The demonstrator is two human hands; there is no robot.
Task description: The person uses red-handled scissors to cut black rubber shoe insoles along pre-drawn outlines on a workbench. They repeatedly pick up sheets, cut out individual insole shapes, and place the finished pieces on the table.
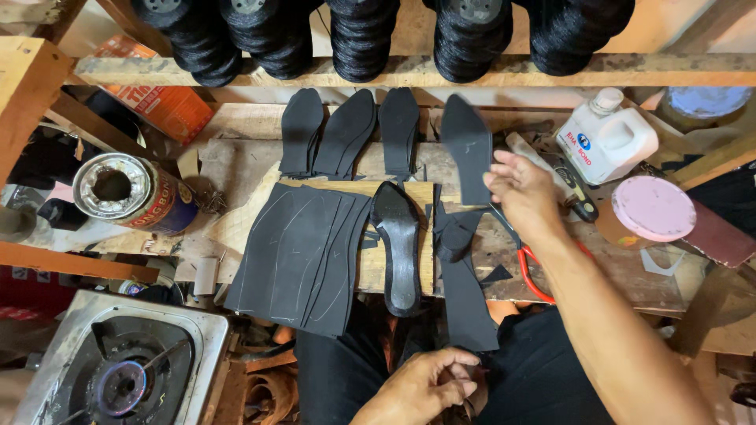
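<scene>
The right hand point(521, 187) pinches a flat black sole cut-out with a pointed toe point(466, 156), with the thumb and fingers closed on its lower right edge, so the sole stands up from the fingertips toward the shelf. It sits last in a row with three more black sole shapes point(346, 132) that lean side by side on the wooden bench point(252, 169). The left hand point(425, 387) is low down near the lap, and its fingers are curled shut on the bottom end of a long black rubber strip point(465, 291). The strip runs up from those fingers onto the bench. Just left of the strip lies a black shoe insole with a shiny rim point(398, 245), resting on a pale wooden board point(370, 267). Beside that is a big black rubber sheet with chalk lines point(303, 256), which hangs over the bench edge. Red-handled scissors point(534, 271) lie under the right forearm, so only part shows. Past the right hand stand a white plastic bottle point(610, 138) and a round pink lid point(654, 208). On the far left a round tin can point(130, 193) lies on its side, and a metal gas stove point(118, 370) sits below it. Big black thread spools point(362, 35) hang along the top shelf, cut off by the edge of the view. The clutter under the bench is too dark to make out.
</scene>
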